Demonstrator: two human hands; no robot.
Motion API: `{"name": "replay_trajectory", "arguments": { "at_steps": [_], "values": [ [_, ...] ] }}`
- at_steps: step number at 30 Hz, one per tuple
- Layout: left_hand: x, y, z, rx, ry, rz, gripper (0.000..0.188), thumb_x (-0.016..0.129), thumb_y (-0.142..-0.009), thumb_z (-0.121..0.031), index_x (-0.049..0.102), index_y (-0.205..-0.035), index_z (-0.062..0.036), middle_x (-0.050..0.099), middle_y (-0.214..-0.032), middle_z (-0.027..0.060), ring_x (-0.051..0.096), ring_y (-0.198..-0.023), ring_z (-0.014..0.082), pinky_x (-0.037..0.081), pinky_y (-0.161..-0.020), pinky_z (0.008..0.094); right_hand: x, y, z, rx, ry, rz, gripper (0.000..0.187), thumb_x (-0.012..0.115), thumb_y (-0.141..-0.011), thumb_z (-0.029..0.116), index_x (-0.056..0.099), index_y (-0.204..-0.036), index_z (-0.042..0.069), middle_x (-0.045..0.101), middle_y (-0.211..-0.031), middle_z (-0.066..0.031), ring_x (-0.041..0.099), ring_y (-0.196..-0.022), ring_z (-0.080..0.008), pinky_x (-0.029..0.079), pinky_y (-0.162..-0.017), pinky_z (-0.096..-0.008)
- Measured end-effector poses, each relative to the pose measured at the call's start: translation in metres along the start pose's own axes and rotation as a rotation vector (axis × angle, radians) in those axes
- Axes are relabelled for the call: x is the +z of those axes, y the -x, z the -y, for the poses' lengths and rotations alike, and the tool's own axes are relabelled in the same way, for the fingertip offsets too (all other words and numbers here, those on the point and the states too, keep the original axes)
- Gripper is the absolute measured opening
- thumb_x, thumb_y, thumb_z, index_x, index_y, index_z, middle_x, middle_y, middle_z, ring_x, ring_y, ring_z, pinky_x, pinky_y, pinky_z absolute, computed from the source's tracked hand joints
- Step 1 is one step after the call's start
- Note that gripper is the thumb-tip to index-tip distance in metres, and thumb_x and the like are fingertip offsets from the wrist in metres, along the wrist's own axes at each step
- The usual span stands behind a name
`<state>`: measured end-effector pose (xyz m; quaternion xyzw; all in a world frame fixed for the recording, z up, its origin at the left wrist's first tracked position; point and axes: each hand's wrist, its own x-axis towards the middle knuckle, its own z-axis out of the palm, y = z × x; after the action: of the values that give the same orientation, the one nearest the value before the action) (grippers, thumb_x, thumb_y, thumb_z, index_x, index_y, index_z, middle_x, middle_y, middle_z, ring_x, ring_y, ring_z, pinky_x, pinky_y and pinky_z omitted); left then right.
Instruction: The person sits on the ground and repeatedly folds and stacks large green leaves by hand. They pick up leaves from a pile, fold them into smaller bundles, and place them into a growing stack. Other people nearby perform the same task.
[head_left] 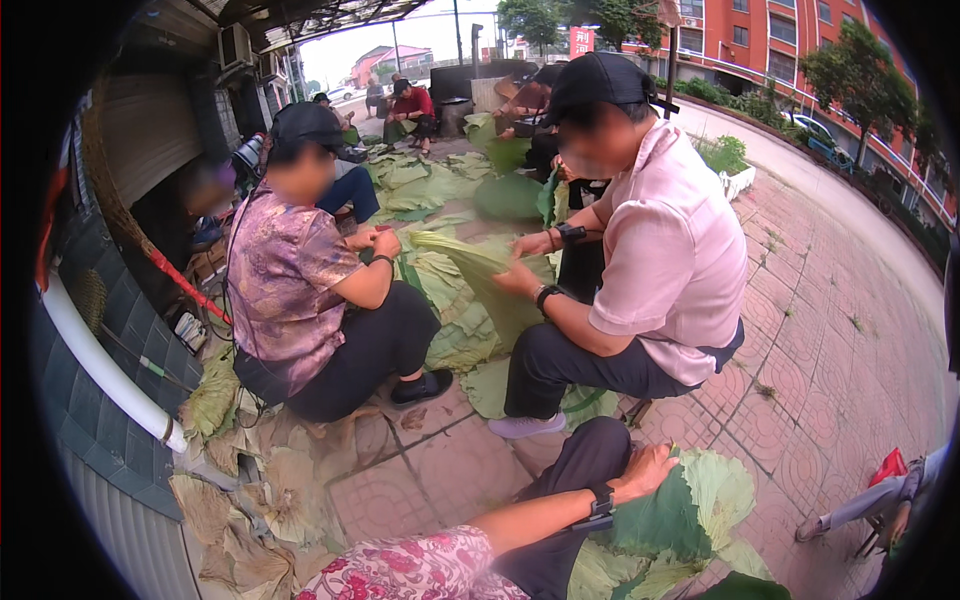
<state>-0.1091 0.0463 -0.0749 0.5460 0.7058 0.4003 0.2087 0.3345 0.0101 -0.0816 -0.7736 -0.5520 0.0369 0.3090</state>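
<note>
My left hand (pixel 645 472), at the end of a floral sleeve and a dark wristband, reaches rightward past my dark-trousered knee (pixel 590 455). Its fingers are closed on the upper edge of a large green lotus leaf (pixel 662 518). That leaf hangs down from the hand. Beside and behind it, a paler leaf (pixel 722 492) spreads out, and more leaves (pixel 600 572) lie below. At the bottom edge shows part of a darker green leaf (pixel 745 588). My right hand is out of the picture.
Across from me, a person in pink (pixel 670 250) holds a large pale leaf (pixel 490 280); a person in a patterned shirt (pixel 295 280) squats at left. Flattened leaves (pixel 425 190) cover the paving between them. Dry brown leaves (pixel 240 540) lie lower left, near a white pipe (pixel 110 360).
</note>
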Motion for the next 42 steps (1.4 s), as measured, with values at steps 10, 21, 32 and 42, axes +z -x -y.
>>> {"name": "replay_trajectory", "arguments": {
  "at_steps": [10, 21, 32, 42],
  "values": [
    [-0.024, -0.003, 0.017, -0.004, -0.06, -0.04, 0.031, 0.065, -0.094, -0.028, 0.064, -0.09, 0.0027, 0.068, -0.082, 0.0263, 0.067, -0.082, 0.0457, 0.052, -0.072, 0.0541, -0.001, 0.0, 0.041, -0.046, -0.055, 0.104, 0.039, 0.067, -0.088, 0.02, 0.066, -0.12, -0.003, 0.071, -0.103, -0.0231, 0.067, -0.094, -0.0389, 0.051, -0.085, -0.0454],
    [-0.011, 0.008, -0.003, 0.043, -0.014, 0.125, 0.028, 0.064, -0.093, -0.026, 0.062, -0.097, 0.002, 0.067, -0.088, 0.0273, 0.065, -0.09, 0.0463, 0.052, -0.076, 0.0544, -0.014, 0.01, 0.083, -0.079, -0.282, 0.188, 0.041, 0.067, -0.09, 0.024, 0.066, -0.121, -0.002, 0.07, -0.106, -0.023, 0.066, -0.097, -0.0373, 0.051, -0.087, -0.0448],
    [0.025, 0.014, -0.017, 0.285, 0.03, 0.271, 0.024, 0.063, -0.092, -0.018, 0.059, -0.092, 0.0051, 0.062, -0.076, 0.0261, 0.063, -0.08, 0.0481, 0.049, -0.071, 0.0545, 0.018, 0.045, 0.125, -0.181, -0.392, 0.487, 0.043, 0.068, -0.091, 0.027, 0.065, -0.123, -0.002, 0.07, -0.11, -0.0228, 0.065, -0.101, -0.0357, 0.051, -0.089, -0.0442],
    [0.04, 0.013, -0.006, 0.324, 0.078, 0.339, 0.021, 0.066, -0.087, -0.015, 0.057, -0.086, 0.0043, 0.061, -0.074, 0.0254, 0.062, -0.079, 0.048, 0.047, -0.069, 0.0543, 0.038, 0.049, 0.142, -0.192, -0.374, 0.603, 0.045, 0.068, -0.092, 0.03, 0.065, -0.125, -0.001, 0.069, -0.113, -0.0226, 0.064, -0.104, -0.0343, 0.051, -0.091, -0.0436]
  ]
}}
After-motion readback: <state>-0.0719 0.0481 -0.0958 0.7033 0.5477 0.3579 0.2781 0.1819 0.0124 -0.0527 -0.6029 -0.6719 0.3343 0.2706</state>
